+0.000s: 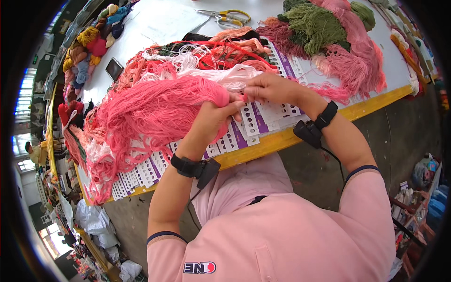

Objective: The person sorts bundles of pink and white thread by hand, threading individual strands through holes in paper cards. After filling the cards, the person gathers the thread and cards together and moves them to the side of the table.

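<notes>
My left hand [217, 116] is closed around the gathered end of a large hank of bright pink thread [150, 110]. The hank's loose strands spread leftward over the table. Close by on the right, my right hand [268, 89] is bent into a pinch at the tip of the bundle. Whatever thin strand lies between its fingertips is too small to make out. Under both hands lie white and purple cards with punched holes [249, 120], lined along the table's near edge. Pale pink thread [230, 77] lies just behind the hands.
Behind the hands, red, white and black threads [206, 51] lie tangled. Yellow-handled scissors [230, 18] rest at the far side, and a phone [114, 69] at the left. Green thread [310, 28] and dusty-pink thread [352, 61] sit far right. The table has a yellow edge [376, 99].
</notes>
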The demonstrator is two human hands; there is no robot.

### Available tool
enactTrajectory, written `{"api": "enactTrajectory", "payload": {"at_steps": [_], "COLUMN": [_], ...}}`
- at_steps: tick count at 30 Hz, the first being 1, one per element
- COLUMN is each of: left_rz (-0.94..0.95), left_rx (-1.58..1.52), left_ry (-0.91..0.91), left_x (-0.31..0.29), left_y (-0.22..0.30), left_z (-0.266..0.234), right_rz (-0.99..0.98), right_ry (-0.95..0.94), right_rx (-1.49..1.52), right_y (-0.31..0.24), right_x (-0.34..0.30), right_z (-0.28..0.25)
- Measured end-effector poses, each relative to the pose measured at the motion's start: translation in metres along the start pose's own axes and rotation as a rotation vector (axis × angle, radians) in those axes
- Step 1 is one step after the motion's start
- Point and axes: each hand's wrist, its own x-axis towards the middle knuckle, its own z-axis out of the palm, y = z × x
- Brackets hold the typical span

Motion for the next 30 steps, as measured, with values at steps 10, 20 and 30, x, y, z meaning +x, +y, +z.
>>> {"api": "enactTrajectory", "payload": {"at_steps": [10,20,30], "left_rz": [-0.027,0.039,-0.070], "left_rx": [-0.197,-0.397,1.348], "left_ry": [0.007,0.326,0.266], "left_x": [0.002,-0.059,-0.042], "left_y": [0.008,0.105,0.151], "left_z": [-0.045,-0.214,-0.174], "right_rz": [0.010,0.155,0.045], "right_ry": [-0.090,-0.109,-0.081], "right_rx": [-0.387,-0.330,-0.259], "right_y": [-0.012,-0.026,-0.016], "right_x": [0.006,0.006,0.003], "right_z": [0.002,0.005,0.013]}}
